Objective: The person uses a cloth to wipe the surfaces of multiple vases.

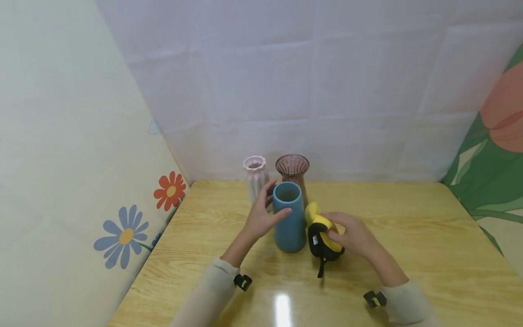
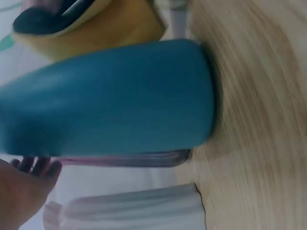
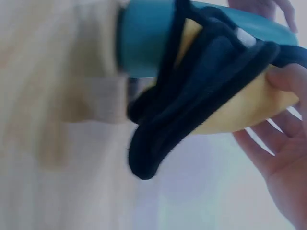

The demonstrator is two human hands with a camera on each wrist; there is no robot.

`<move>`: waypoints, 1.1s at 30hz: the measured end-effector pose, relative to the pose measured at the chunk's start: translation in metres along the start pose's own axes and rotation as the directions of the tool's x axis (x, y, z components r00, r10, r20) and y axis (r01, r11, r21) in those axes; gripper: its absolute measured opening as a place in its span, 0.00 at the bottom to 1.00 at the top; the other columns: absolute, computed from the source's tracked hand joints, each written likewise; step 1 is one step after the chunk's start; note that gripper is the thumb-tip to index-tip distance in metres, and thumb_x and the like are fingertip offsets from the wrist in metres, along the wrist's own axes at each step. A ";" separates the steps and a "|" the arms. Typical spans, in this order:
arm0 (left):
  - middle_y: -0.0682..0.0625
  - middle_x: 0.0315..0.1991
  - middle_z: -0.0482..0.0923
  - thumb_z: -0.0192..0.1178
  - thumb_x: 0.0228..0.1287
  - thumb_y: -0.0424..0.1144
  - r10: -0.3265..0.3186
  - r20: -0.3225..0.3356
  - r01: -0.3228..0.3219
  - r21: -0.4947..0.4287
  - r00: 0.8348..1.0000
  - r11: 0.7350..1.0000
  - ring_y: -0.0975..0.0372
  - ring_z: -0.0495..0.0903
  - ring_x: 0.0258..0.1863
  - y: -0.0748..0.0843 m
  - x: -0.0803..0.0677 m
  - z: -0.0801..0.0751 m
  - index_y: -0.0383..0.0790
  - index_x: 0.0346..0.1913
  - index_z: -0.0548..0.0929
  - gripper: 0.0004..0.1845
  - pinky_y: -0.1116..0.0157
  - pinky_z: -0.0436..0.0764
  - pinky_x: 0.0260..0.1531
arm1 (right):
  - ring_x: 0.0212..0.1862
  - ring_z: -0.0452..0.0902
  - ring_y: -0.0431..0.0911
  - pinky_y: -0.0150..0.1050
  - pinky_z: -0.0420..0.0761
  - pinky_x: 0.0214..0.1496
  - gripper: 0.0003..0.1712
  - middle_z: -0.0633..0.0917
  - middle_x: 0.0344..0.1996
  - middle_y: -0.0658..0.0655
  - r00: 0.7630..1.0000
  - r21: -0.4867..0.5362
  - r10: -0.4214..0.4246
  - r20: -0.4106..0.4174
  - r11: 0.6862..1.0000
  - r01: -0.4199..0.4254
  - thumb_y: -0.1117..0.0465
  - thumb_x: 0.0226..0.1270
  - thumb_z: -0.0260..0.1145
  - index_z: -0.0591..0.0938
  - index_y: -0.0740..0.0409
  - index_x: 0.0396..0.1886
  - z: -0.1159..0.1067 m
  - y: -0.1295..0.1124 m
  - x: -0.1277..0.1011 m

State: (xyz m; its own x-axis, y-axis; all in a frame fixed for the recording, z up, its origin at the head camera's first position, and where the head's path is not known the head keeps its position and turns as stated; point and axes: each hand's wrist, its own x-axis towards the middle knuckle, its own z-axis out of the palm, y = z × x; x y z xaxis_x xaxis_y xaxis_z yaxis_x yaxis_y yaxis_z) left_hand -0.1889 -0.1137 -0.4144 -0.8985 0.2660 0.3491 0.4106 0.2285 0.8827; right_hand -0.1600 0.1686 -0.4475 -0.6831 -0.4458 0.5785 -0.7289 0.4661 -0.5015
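Sleeves of pale cloth come in from the near edge of the bench [image 1: 408, 218], each wrist carrying a small black camera. Right hand [image 1: 353, 234] forms a closed grip on a yellow and black plush toy [image 1: 320, 234]: the thumb presses its yellow top and the fingers curl round its far side, while a black strap hangs down toward the wood. Just left of the toy, close beside or touching it, stands a blue vase [image 1: 288, 217], upright on the bench. Left hand [image 1: 261, 215] wraps that vase near its rim, the thumb on the front, the fingers round the back. Behind the blue vase stand a white ribbed vase [image 1: 255, 177] and a dark pink glass vase [image 1: 292, 169], side by side near the back wall. Painted flowers [image 1: 170, 190] decorate the left panel.
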 end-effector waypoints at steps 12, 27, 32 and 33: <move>0.43 0.59 0.75 0.74 0.58 0.45 0.017 -0.138 0.007 0.168 0.990 0.986 0.53 0.78 0.57 0.011 -0.001 0.020 0.37 0.69 0.67 0.40 0.50 0.80 0.57 | 0.51 0.84 0.62 0.22 0.70 0.65 0.30 0.87 0.53 0.63 0.922 -0.086 -0.248 -0.297 0.969 0.233 0.78 0.47 0.69 0.84 0.65 0.56 -0.015 -0.011 0.033; 0.46 0.60 0.78 0.72 0.60 0.45 0.010 0.023 -0.014 0.168 1.000 0.986 0.53 0.78 0.60 0.005 0.005 0.007 0.40 0.72 0.67 0.40 0.48 0.78 0.61 | 0.53 0.84 0.60 0.26 0.72 0.67 0.30 0.86 0.54 0.63 0.934 -0.044 -0.283 -0.220 0.959 0.280 0.76 0.47 0.71 0.84 0.63 0.55 0.007 -0.010 0.038; 0.47 0.60 0.79 0.73 0.59 0.44 0.007 0.059 -0.015 0.142 0.998 0.990 0.53 0.78 0.60 0.004 0.008 0.002 0.40 0.72 0.68 0.39 0.47 0.78 0.61 | 0.53 0.85 0.58 0.29 0.75 0.66 0.28 0.87 0.53 0.61 0.941 -0.058 -0.273 -0.198 0.962 0.267 0.75 0.48 0.73 0.85 0.60 0.54 0.011 -0.009 0.034; 0.47 0.60 0.78 0.73 0.59 0.44 0.007 0.065 -0.015 0.137 0.998 0.990 0.53 0.77 0.60 0.004 0.008 0.002 0.40 0.71 0.68 0.39 0.46 0.78 0.62 | 0.53 0.85 0.58 0.32 0.78 0.64 0.28 0.87 0.53 0.61 0.942 -0.063 -0.272 -0.197 0.962 0.264 0.75 0.48 0.73 0.85 0.60 0.53 0.012 -0.008 0.034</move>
State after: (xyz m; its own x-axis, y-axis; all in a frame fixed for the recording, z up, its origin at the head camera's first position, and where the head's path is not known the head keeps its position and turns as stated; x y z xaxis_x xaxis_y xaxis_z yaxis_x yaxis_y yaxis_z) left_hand -0.1945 -0.1091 -0.4088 -0.8839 0.3276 0.3339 0.4419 0.3507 0.8257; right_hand -0.1773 0.1405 -0.4317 -0.4363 -0.3958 0.8081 -0.8792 0.3786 -0.2893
